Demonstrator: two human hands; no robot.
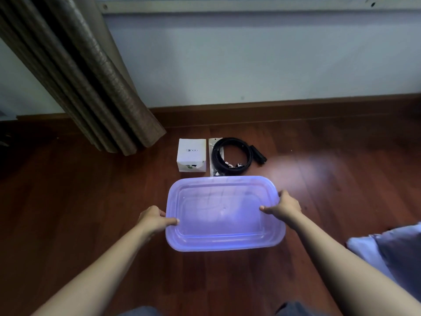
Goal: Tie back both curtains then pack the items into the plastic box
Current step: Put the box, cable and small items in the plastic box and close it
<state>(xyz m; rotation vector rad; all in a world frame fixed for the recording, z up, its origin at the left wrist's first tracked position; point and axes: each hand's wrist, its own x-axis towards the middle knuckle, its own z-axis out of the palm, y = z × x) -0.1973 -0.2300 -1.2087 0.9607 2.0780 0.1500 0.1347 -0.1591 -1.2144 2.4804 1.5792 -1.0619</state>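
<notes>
A translucent purple plastic box point(224, 238) with its lid on rests on the wooden floor in front of me. My left hand point(153, 218) grips its left rim and my right hand point(283, 205) grips its right rim. Just beyond the box lie a small white carton point(191, 155) and a clear bag holding a coiled black cable point(232, 156). A brown curtain point(91, 87) hangs gathered at the upper left, its hem touching the floor near the carton. The other curtain is out of view.
A pale wall with a dark wooden skirting board point(296, 108) runs behind the items. A window frame point(250, 5) crosses the top. Light blue cloth point(387, 252) lies on the floor at the right. My knees show at the bottom edge.
</notes>
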